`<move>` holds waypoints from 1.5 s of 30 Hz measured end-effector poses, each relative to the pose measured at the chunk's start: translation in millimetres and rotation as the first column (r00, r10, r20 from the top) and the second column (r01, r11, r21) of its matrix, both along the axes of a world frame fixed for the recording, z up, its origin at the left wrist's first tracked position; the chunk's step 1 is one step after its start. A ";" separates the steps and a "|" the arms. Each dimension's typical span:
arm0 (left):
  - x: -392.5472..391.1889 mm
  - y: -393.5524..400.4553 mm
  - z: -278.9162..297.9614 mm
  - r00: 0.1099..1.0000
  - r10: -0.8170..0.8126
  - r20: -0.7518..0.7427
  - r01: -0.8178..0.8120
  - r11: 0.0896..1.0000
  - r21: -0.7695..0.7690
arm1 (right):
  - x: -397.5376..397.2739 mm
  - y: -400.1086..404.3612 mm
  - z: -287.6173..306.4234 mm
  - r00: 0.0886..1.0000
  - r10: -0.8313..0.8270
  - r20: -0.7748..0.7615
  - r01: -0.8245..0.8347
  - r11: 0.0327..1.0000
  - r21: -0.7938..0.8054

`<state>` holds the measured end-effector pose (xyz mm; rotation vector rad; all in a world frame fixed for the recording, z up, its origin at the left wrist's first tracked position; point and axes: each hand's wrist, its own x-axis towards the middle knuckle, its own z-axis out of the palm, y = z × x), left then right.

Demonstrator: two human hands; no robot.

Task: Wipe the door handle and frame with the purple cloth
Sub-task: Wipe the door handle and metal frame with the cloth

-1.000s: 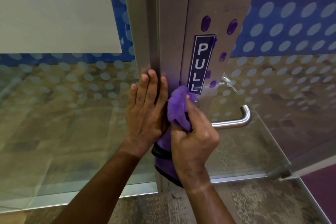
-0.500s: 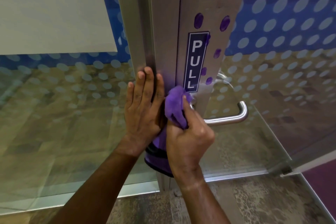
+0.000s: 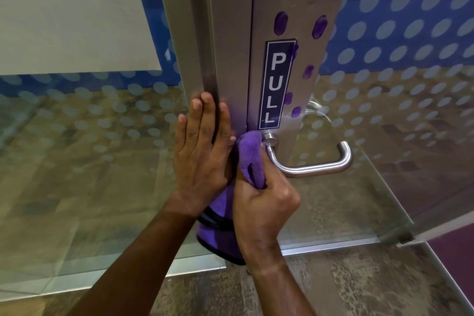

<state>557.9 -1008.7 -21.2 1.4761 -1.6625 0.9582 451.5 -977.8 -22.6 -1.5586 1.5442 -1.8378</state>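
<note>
Your right hand [image 3: 264, 202], fisted on the purple cloth [image 3: 250, 159], has dropped off the PULL sticker [image 3: 275, 84] to the lever handle [image 3: 307, 164] base; left hand [image 3: 202, 154] stays flat, fingers together, on the frame [image 3: 225, 33].

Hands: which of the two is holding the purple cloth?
The right hand, fisted around the purple cloth beside the door handle. The left hand lies flat and empty against the frame.

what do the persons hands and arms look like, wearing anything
Both forearms are bare as far as the view shows, with no sleeves in sight. The left hand and right hand wear no gloves, and no rings, watch or bracelet show on the visible sides. The fingernails on the left hand are short and unpainted. No markings or tattoos are visible.
</note>
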 end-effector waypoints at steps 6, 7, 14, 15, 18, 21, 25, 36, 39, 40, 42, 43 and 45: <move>-1.2 -1.7 -0.8 1.000 0.012 -0.006 -0.012 1.000 -0.014 | -9.8 11.9 -32.4 0.997 0.055 -0.061 -0.047 0.991 0.122; -1.2 -1.7 -1.4 1.000 0.006 0.000 -0.006 1.000 -0.022 | -10.7 14.1 -33.3 0.997 0.070 -0.033 -0.064 0.987 0.148; -0.5 -1.4 -2.2 1.000 -0.020 -0.010 0.019 1.000 -0.018 | -1.4 0.3 -1.0 0.999 0.019 0.042 -0.019 1.000 -0.005; -0.2 -1.8 -2.1 1.000 -0.017 -0.006 0.017 1.000 -0.020 | -0.7 -0.3 -2.3 0.999 0.018 0.027 -0.018 1.000 -0.020; -0.1 -3.4 -0.7 1.000 -0.002 -0.013 0.002 1.000 -0.013 | -4.3 1.9 -20.7 1.000 0.014 -0.004 -0.014 0.999 0.052; -0.8 -3.4 -2.8 1.000 -0.004 -0.014 0.003 0.999 -0.035 | -9.9 9.7 -40.5 0.998 0.051 0.031 -0.057 0.969 0.242; 0.2 -3.3 -1.9 1.000 -0.004 -0.006 0.003 1.000 -0.027 | -4.0 2.4 -22.6 0.993 0.023 0.119 -0.037 0.992 0.118; -0.5 -2.1 -1.5 1.000 0.009 -0.012 -0.009 1.000 -0.020 | -16.8 7.3 -43.1 0.992 0.110 0.057 -0.120 0.971 0.208; -1.0 -2.2 -1.5 1.000 0.007 -0.019 -0.007 1.000 -0.017 | -29.4 12.3 -44.9 0.961 0.184 0.209 -0.228 0.951 0.208; -0.9 -2.4 -1.5 1.000 0.011 -0.017 -0.011 1.000 -0.014 | -36.3 13.7 -47.4 0.937 0.213 0.275 -0.275 0.939 0.208; -1.1 -2.2 -0.9 1.000 0.011 -0.017 -0.011 1.000 -0.008 | -51.7 15.6 -56.1 0.869 0.256 0.423 -0.369 0.906 0.208; -1.3 -1.8 -0.7 1.000 0.010 -0.020 -0.010 1.000 -0.007 | -58.8 16.1 -60.3 0.828 0.253 0.501 -0.404 0.888 0.219; -1.8 -1.5 -1.0 1.000 0.013 -0.019 -0.013 1.000 -0.005 | -70.2 15.8 -68.9 0.736 0.188 0.650 -0.447 0.857 0.258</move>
